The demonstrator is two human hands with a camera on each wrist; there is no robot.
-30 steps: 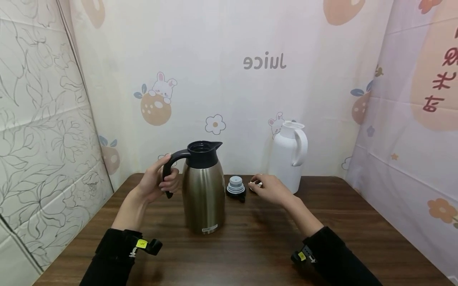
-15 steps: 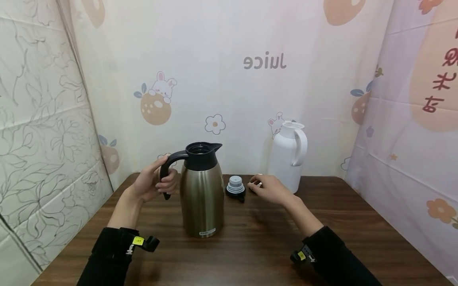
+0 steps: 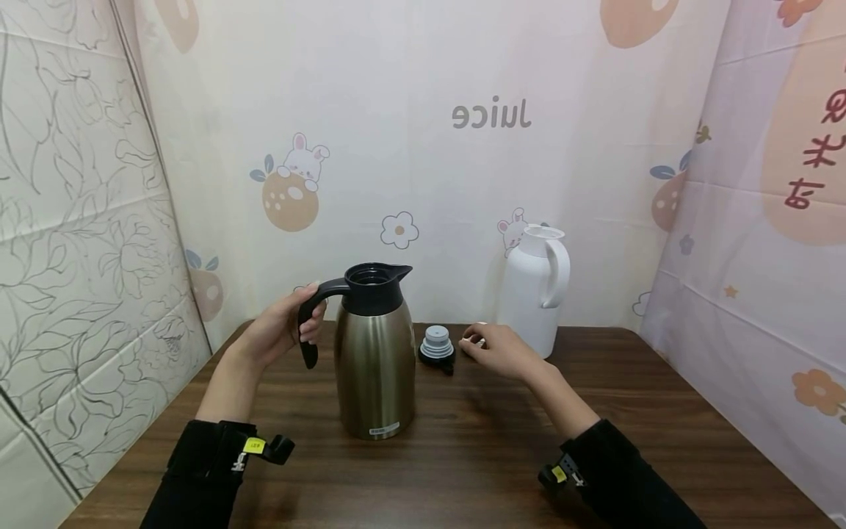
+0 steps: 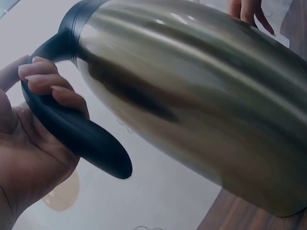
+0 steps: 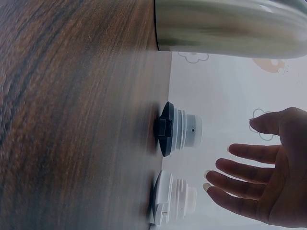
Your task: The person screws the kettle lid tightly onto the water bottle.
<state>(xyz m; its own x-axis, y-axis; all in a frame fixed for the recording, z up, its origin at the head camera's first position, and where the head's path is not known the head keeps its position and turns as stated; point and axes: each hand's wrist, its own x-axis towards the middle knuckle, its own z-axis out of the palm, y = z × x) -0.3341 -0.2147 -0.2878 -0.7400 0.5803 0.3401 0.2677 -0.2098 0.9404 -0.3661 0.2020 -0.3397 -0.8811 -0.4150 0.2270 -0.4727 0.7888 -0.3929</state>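
A brushed-metal vacuum jug (image 3: 374, 367) with a black collar and spout stands upright on the table. My left hand (image 3: 274, 330) grips its black handle (image 4: 79, 129), fingers curled round it as the left wrist view shows. The jug's mouth is uncovered. My right hand (image 3: 497, 347) hovers above the tabletop with relaxed, parted fingers, holding nothing. Near those fingers in the right wrist view sits a white stopper (image 5: 173, 197), mostly hidden by the hand in the head view. Beside it a black-and-grey stopper (image 3: 437, 347) lies upside down, its grey plug facing up.
A white jug (image 3: 527, 301) stands at the back, right behind my right hand, its handle turned to the right. The brown wooden table (image 3: 449, 470) ends at a printed curtain (image 3: 410, 147) along the back and sides.
The metal jug has shifted slightly toward me. My left hand has stayed on its handle, its fingers moving a little. The right hand and the stoppers have hardly moved.
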